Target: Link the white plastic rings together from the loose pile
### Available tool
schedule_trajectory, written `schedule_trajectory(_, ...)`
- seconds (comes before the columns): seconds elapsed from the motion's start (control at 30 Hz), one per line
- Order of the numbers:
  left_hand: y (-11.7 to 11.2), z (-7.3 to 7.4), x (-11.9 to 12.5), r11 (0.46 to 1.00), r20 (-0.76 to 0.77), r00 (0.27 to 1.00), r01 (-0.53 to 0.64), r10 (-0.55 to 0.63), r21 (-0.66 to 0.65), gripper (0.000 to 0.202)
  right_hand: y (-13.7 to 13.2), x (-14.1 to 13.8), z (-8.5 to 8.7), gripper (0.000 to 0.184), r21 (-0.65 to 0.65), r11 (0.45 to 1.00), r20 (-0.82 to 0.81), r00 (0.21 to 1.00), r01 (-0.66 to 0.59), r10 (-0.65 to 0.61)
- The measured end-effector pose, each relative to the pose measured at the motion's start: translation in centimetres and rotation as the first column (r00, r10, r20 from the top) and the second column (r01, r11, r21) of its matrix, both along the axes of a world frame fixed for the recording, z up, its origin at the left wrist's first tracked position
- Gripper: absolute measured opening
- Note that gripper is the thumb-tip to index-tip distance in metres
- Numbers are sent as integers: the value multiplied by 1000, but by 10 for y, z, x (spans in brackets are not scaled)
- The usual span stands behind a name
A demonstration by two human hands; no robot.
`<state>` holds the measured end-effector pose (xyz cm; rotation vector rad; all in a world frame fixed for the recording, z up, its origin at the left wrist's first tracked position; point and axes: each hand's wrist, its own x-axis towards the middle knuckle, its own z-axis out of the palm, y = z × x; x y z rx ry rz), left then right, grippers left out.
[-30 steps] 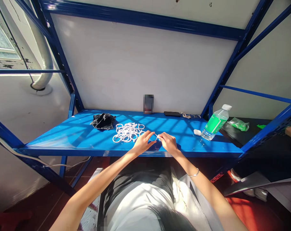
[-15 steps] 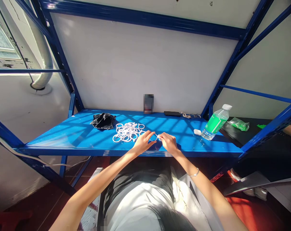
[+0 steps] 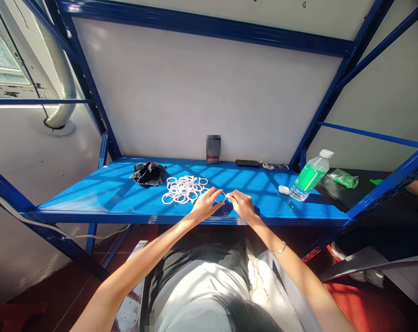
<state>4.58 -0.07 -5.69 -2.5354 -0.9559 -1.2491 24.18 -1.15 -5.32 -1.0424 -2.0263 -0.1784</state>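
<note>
Close to the front edge of the blue shelf, both my hands hold one thin white ring (image 3: 225, 196). My left hand (image 3: 206, 205) grips its left side between thumb and fingers. On the opposite side, my right hand (image 3: 241, 204) pinches the rim with bent fingers; the exact pinch point is too small to make out. Just left of my left hand lies a loose heap of similar white rings (image 3: 181, 190), some overlapping. Behind that heap, to the left, sits a crumpled black plastic bag (image 3: 148, 174).
A water bottle (image 3: 310, 177) with a green label stands on the right, beside a small white case (image 3: 283, 189). Along the back are a blurred upright phone-like object (image 3: 213, 148), a black phone (image 3: 247, 163) and a coiled cable (image 3: 274, 166). Blue posts frame the shelf (image 3: 101, 198). Another person's hand shows far right.
</note>
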Motion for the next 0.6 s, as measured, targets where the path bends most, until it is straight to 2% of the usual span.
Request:
schedule_trajectory(0.2,1,1,0,997,52,999,14,-10,-78,36,-2,-3,4,23,95,995,30,1000,5,-8)
schedule_trajectory(0.37,5,2,-2,976,172,983,102,-70,-190,44,-6,-4,6,21,141,989,22,999,35,-39)
schedule_trajectory(0.47,6,6,-3,928,310,942,225,-129,-297,49,-8,-5,7,22,178,983,38,998,33,-40)
schedule_trajectory(0.6,8,11,-5,812,476,869,374,-137,-449,48,-8,-5,7,22,222,974,52,997,39,-52)
